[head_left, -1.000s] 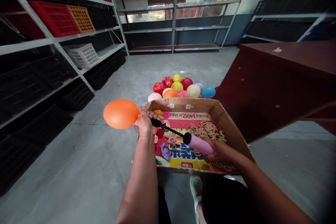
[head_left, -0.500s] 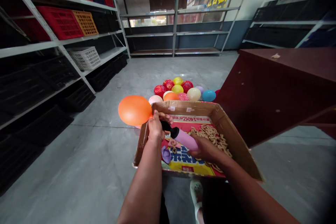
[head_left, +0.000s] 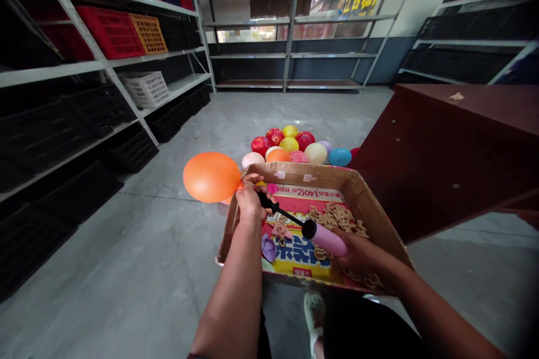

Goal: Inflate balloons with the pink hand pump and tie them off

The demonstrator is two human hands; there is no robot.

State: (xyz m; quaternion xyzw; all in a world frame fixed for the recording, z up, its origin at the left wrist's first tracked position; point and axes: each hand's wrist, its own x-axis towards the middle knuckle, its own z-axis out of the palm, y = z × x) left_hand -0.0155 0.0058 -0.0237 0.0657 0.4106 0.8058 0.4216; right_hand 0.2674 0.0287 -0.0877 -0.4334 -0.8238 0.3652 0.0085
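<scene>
My left hand (head_left: 249,202) is closed around the neck of an inflated orange balloon (head_left: 211,177) and the black nozzle of a hand pump. My right hand (head_left: 357,252) grips the pump's pink handle (head_left: 329,240), drawn back so the thin black rod shows. Both hands hover over an open cardboard box (head_left: 366,202) that holds a pile of tan rubber bands (head_left: 337,217) and a few limp balloons on a red and yellow printed sheet.
Several inflated balloons (head_left: 295,146) lie on the grey floor beyond the box. A dark red table (head_left: 446,151) stands at the right. Metal shelves with red, orange, white and black crates (head_left: 126,33) line the left wall. My foot in a pale shoe (head_left: 314,305) shows below.
The pink handle was pushed in toward the nozzle half a second ago and is now pulled back out. The orange balloon looks slightly larger than a second ago.
</scene>
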